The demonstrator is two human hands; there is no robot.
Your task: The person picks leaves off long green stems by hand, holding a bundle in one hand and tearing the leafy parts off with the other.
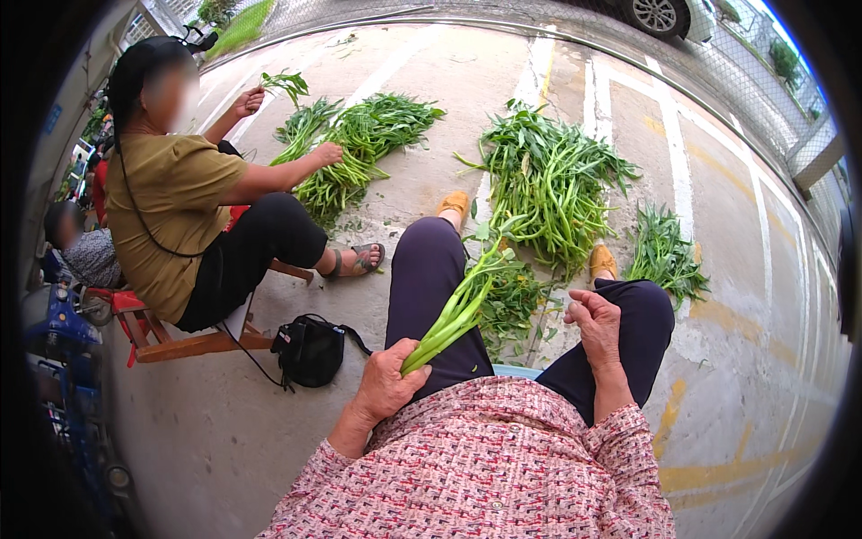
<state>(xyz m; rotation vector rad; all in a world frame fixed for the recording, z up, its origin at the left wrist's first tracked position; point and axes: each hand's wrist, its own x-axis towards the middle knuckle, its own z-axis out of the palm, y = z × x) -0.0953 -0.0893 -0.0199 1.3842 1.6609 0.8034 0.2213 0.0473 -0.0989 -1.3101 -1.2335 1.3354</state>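
Observation:
My left hand (388, 384) is closed around the stem ends of a bunch of water spinach (456, 319), held over my left thigh. The stems point up and away from me. Above my right thigh, my right hand (598, 331) is raised with thumb and forefinger pinched together. Whatever may be between those fingertips is too small to make out. A large heap of water spinach (548, 193) lies on the ground just beyond my feet. Loose leaves and scraps (514, 310) are scattered between my legs, and a smaller leafy pile (666, 256) sits beyond my right knee.
A co-worker (171, 189) sits on a wooden chair (193, 346) at my left, one hand holding up a sprig (285, 85), the other on another heap (382, 126). A black bag (310, 352) stands on the concrete beside my left leg. A wire fence (763, 99) runs beyond.

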